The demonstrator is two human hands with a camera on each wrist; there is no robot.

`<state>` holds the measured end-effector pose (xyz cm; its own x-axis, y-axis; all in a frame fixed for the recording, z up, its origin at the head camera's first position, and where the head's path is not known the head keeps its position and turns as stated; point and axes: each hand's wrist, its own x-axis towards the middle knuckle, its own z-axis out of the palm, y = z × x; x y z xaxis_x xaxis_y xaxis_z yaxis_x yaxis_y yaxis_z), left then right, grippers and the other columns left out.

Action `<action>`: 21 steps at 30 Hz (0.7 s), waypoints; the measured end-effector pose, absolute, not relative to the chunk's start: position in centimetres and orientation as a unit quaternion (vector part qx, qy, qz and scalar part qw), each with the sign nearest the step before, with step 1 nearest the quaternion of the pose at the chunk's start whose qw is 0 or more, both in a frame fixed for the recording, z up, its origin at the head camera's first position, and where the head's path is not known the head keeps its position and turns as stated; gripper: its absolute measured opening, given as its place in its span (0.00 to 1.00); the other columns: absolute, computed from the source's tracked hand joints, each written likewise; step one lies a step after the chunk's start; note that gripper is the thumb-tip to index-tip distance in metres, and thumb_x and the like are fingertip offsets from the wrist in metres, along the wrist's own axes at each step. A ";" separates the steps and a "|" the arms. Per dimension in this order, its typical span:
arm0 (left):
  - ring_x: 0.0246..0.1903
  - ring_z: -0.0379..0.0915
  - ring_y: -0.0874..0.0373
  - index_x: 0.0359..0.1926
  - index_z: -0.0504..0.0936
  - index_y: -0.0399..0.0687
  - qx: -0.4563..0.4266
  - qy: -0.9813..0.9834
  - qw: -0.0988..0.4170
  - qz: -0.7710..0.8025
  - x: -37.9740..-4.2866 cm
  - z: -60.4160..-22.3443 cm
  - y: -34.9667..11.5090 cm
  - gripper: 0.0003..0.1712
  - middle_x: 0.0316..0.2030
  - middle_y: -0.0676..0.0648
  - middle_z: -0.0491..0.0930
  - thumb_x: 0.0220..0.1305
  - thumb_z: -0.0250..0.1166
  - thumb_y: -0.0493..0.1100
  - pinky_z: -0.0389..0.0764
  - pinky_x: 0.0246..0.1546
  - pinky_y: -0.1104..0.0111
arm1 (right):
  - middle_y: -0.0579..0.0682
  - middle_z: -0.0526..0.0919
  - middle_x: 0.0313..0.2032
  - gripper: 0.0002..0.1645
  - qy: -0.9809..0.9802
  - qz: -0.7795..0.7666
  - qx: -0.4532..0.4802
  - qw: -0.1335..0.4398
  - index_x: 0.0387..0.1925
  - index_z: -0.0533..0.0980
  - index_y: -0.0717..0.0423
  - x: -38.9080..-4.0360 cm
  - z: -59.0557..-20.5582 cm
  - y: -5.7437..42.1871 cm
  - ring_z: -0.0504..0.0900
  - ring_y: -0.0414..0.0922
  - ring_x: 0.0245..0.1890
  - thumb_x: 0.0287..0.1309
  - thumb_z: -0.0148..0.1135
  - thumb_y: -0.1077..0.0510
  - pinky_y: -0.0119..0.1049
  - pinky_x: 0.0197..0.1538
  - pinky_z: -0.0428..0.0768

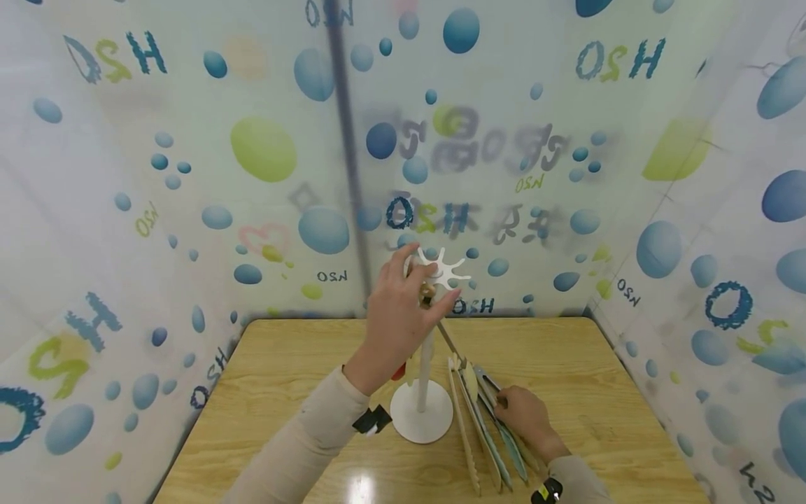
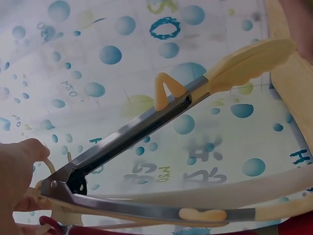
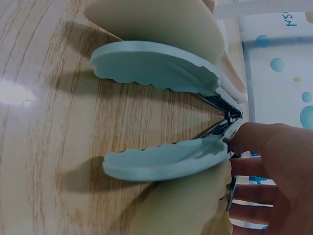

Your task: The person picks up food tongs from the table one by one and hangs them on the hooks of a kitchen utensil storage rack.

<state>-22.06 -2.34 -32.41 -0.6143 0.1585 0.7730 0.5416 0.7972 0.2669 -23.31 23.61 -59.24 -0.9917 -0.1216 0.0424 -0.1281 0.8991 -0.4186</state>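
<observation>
My left hand (image 1: 393, 322) is raised at the top of a white stand (image 1: 443, 269) with arms spreading out like a star. Its curled fingers hold the hinge end of metal tongs (image 2: 132, 139) with cream scalloped tips, whose arms spread apart in the left wrist view. Low on the right, my right hand (image 1: 522, 413) grips one arm of tongs with pale teal scalloped tips (image 3: 156, 68), lying on the wooden table (image 1: 302, 364). In the right wrist view the thumb and fingers close around the metal near the lower teal tip.
Beside the teal pair lie other tongs (image 1: 464, 427) with cream tips. The stand's round white base (image 1: 422, 427) rests left of them. Something red (image 1: 398, 372) hangs by the post. Printed curtains with blue and green spots (image 1: 264, 150) surround the table.
</observation>
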 end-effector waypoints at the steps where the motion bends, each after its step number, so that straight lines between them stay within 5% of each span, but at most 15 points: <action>1: 0.54 0.77 0.41 0.49 0.85 0.47 -0.204 -0.864 0.390 -0.247 -22.1 -32.4 -2.3 0.27 0.65 0.40 0.72 0.59 0.69 0.62 0.86 0.41 0.53 | 0.49 0.87 0.31 0.08 -0.974 0.216 0.064 0.009 0.36 0.86 0.54 -23.4 -59.4 23.6 0.79 0.42 0.26 0.52 0.69 0.57 0.41 0.28 0.77; 4: 0.52 0.78 0.41 0.48 0.85 0.47 -0.206 -0.862 0.391 -0.248 -22.2 -32.4 -2.3 0.26 0.65 0.40 0.71 0.59 0.70 0.60 0.86 0.44 0.53 | 0.43 0.79 0.21 0.03 -0.974 0.220 0.060 0.010 0.26 0.82 0.51 -23.5 -59.5 23.7 0.68 0.39 0.20 0.52 0.68 0.57 0.35 0.23 0.65; 10: 0.47 0.79 0.45 0.47 0.86 0.44 -0.223 -0.850 0.399 -0.263 -22.4 -32.4 -2.5 0.24 0.64 0.38 0.71 0.57 0.72 0.57 0.86 0.42 0.55 | 0.41 0.58 0.15 0.21 -0.974 0.218 0.060 0.011 0.14 0.65 0.48 -23.6 -59.4 23.7 0.56 0.39 0.18 0.51 0.68 0.58 0.33 0.23 0.52; 21: 0.46 0.80 0.47 0.46 0.86 0.44 -0.249 -0.839 0.394 -0.281 -22.5 -32.5 -3.2 0.22 0.64 0.38 0.71 0.56 0.73 0.54 0.86 0.41 0.55 | 0.41 0.59 0.14 0.25 -0.978 0.197 0.060 0.031 0.12 0.63 0.46 -24.2 -60.1 23.7 0.56 0.39 0.17 0.51 0.70 0.55 0.33 0.21 0.53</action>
